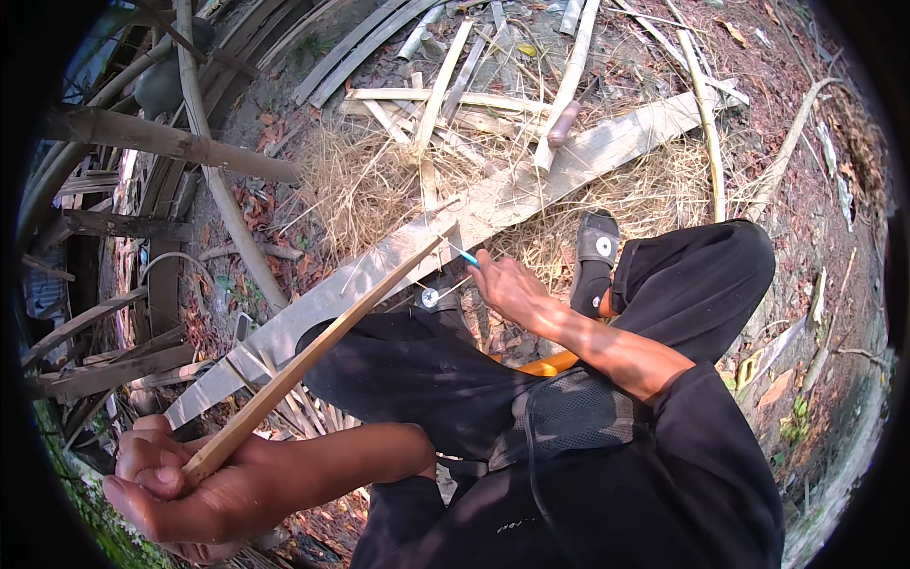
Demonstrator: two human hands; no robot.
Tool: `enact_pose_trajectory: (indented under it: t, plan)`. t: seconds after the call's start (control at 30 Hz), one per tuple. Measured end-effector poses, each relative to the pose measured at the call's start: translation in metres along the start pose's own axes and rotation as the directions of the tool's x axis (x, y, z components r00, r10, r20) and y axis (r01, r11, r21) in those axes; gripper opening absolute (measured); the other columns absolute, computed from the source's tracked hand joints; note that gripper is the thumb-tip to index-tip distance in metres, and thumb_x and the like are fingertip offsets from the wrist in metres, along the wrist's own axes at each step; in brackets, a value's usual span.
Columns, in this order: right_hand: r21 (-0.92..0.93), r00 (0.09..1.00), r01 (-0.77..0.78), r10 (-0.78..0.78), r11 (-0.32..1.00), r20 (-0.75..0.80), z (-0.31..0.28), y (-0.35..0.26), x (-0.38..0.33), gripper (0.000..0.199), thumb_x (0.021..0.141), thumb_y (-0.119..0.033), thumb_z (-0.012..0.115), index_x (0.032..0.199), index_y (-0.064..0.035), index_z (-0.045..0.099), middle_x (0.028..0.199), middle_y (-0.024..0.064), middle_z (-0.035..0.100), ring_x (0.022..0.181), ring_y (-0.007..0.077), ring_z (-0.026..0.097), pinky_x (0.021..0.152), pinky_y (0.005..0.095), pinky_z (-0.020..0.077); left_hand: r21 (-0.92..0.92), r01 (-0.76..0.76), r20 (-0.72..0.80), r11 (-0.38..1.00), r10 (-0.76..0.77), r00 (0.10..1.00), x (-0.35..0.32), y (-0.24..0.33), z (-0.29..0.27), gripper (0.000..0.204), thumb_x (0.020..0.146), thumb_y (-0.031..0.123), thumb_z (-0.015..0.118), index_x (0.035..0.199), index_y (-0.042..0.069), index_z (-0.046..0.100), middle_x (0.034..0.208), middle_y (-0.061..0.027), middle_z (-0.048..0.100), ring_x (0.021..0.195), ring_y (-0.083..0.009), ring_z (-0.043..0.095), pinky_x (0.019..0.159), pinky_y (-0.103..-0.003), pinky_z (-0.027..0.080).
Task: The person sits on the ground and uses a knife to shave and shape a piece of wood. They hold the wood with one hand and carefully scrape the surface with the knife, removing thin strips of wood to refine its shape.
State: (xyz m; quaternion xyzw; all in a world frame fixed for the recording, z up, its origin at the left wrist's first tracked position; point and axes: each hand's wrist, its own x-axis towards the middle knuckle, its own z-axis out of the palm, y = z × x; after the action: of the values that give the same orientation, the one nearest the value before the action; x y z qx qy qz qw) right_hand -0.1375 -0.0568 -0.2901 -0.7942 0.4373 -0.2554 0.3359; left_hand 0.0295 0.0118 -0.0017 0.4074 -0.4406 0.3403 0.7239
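My left hand [180, 488] is closed around the near end of a long, narrow wooden strip [322, 351]. The strip slants up and to the right, with its far end above a long grey plank [607, 161]. At that far end, my right hand [512, 289] grips a small blue-handled tool [466, 255]. Its thin tip lies close to the strip's end; I cannot tell whether they touch, or what kind of tool it is. Pale shavings and straw [365, 194] lie around the plank.
Split sticks [441, 90] and a pale pole [573, 71] lie beyond the plank. A brownish rounded object [564, 124] rests there. At right, a saw with a yellow handle [748, 370] lies on the ground. Poles and a horizontal log [180, 142] stand at left.
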Motion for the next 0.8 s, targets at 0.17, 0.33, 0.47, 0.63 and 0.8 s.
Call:
enact_pose_trajectory:
  t: [0.17, 0.33, 0.47, 0.63, 0.8]
  plan:
    - [0.228, 0.993, 0.075, -0.051, 0.971, -0.107, -0.007, -0.046, 0.000, 0.019, 0.092, -0.018, 0.050, 0.087, 0.0000, 0.045, 0.047, 0.0163, 0.047, 0.040, 0.0354, 0.049, 0.039, 0.0442, 0.0362, -0.016, 0.043, 0.005, 0.999, -0.043, 0.999, 0.003, 0.000, -0.010, 0.031, 0.084, 0.008, 0.057, 0.056, -0.004, 0.053, 0.055, -0.0073, 0.043, 0.052, -0.0148, 0.045, 0.050, -0.028, 0.045]
    - [0.160, 0.992, 0.119, -0.109, 0.980, -0.069, 0.008, -0.017, 0.006, 0.019, 0.091, -0.018, 0.051, 0.090, 0.0001, 0.046, 0.048, 0.0170, 0.047, 0.044, 0.0372, 0.051, 0.042, 0.0449, 0.0380, 0.156, 0.016, -0.099, 0.988, -0.001, 0.995, -0.005, 0.001, 0.003, 0.030, 0.083, 0.007, 0.058, 0.056, -0.004, 0.052, 0.054, -0.0067, 0.043, 0.051, -0.0164, 0.049, 0.049, -0.027, 0.045]
    - [-0.152, 0.999, -0.035, 0.038, 0.988, 0.014, 0.036, 0.044, -0.013, 0.022, 0.092, -0.021, 0.048, 0.092, 0.0008, 0.048, 0.053, 0.0172, 0.053, 0.050, 0.0370, 0.056, 0.048, 0.0445, 0.0461, 0.096, 0.027, -0.101, 0.995, -0.017, 0.995, 0.000, 0.005, 0.007, 0.031, 0.082, 0.005, 0.059, 0.054, -0.002, 0.050, 0.051, -0.0048, 0.041, 0.049, -0.0144, 0.046, 0.048, -0.027, 0.044]
    - [-0.146, 0.929, -0.299, 0.322, 0.943, 0.182, 0.006, 0.038, -0.014, 0.033, 0.096, -0.028, 0.040, 0.097, 0.0043, 0.049, 0.067, 0.0219, 0.059, 0.068, 0.0388, 0.061, 0.058, 0.0440, 0.0489, 0.066, -0.009, -0.047, 0.998, 0.012, 0.999, -0.003, 0.007, 0.007, 0.031, 0.083, 0.006, 0.057, 0.053, 0.000, 0.048, 0.051, -0.0044, 0.038, 0.048, -0.0125, 0.041, 0.049, -0.028, 0.043]
    - [0.216, 0.997, -0.072, 0.075, 0.974, -0.004, -0.017, -0.039, 0.007, 0.029, 0.096, -0.028, 0.041, 0.094, 0.0004, 0.044, 0.052, 0.0215, 0.052, 0.050, 0.0427, 0.053, 0.048, 0.0482, 0.0388, 0.141, -0.016, -0.070, 0.990, 0.026, 0.997, -0.003, 0.000, 0.004, 0.033, 0.084, 0.007, 0.056, 0.053, -0.002, 0.048, 0.052, -0.0074, 0.043, 0.049, -0.0163, 0.047, 0.050, -0.028, 0.044]
